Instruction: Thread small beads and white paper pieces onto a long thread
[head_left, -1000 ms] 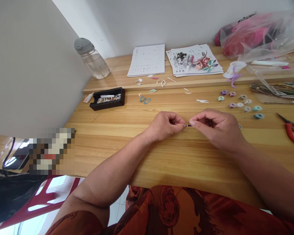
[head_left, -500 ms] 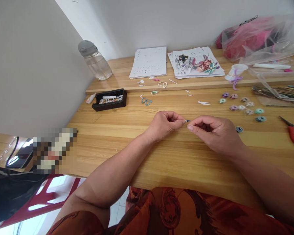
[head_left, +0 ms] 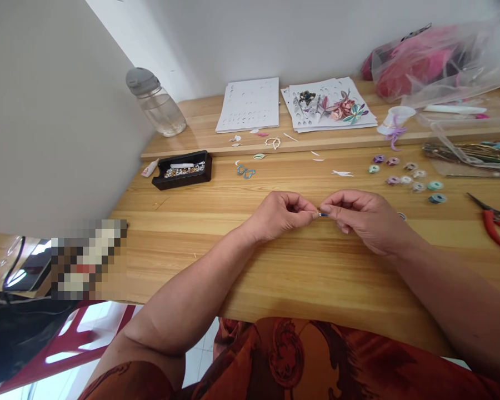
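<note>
Between my fingertips is a small, thin dark-blue piece with a pale end [head_left: 323, 215]; it is too small to tell its kind. My left hand [head_left: 281, 216] pinches its pale end between thumb and fingers. From the other side, my right hand [head_left: 358, 219] is closed with thumb and fingertips at the blue part. Both hands are just above the wooden table. Several small spools of coloured thread [head_left: 405, 180] lie to the right of my right hand, and one is partly hidden behind it. Beyond my hands are white paper cutouts [head_left: 342, 173] and a blue looped shape [head_left: 245, 172].
A black tray [head_left: 182, 179] of beads sits at left, below a water bottle [head_left: 156, 103]. Paper sheets [head_left: 248, 105] and finished flower pieces [head_left: 345, 109] rest on the raised ledge. Red-handled pliers [head_left: 498, 228] lie at right, near a clear plastic box [head_left: 470, 139].
My right hand has moved slightly left, and its fingers now close over the blue piece beside my left fingertips. The view has shifted slightly.
</note>
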A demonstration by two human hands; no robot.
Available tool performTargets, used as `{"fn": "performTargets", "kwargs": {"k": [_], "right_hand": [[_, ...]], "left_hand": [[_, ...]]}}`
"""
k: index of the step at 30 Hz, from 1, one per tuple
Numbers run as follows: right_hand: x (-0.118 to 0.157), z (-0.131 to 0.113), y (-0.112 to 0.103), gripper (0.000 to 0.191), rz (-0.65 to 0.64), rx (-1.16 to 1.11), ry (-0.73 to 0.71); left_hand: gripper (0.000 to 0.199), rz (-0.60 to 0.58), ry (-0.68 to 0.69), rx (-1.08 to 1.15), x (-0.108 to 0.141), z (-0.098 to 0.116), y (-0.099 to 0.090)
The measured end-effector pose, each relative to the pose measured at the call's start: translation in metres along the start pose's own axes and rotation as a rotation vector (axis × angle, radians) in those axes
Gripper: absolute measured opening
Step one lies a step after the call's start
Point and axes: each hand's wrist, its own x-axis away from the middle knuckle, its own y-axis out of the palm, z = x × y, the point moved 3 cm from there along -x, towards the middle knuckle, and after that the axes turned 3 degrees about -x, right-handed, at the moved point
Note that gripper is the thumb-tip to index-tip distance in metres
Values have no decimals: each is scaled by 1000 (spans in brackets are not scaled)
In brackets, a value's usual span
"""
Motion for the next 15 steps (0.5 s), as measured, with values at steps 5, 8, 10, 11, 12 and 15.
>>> {"fn": "performTargets", "kwargs": {"k": [5,8,10,11,12,15], "right_hand": [[4,2,5,27,-36,71,4],[9,-4,8,23,-35,197,-88],[13,-8,8,19,-5,262,-148],[14,-10,7,17,14,293,-176],[15,-12,6,15,33,319,-202],[15,-16,3,11,75,352,-251]], "left_hand": [[31,95,-14,32,0,1,-3],[28,159,-8,-23,-1,3,-5],[24,172,11,-89,-1,3,-6],[22,168,23,-119,-1,3,-5],[21,159,34,-143,-1,3,-5],[18,102,57,-164,-1,1,-3]]}}
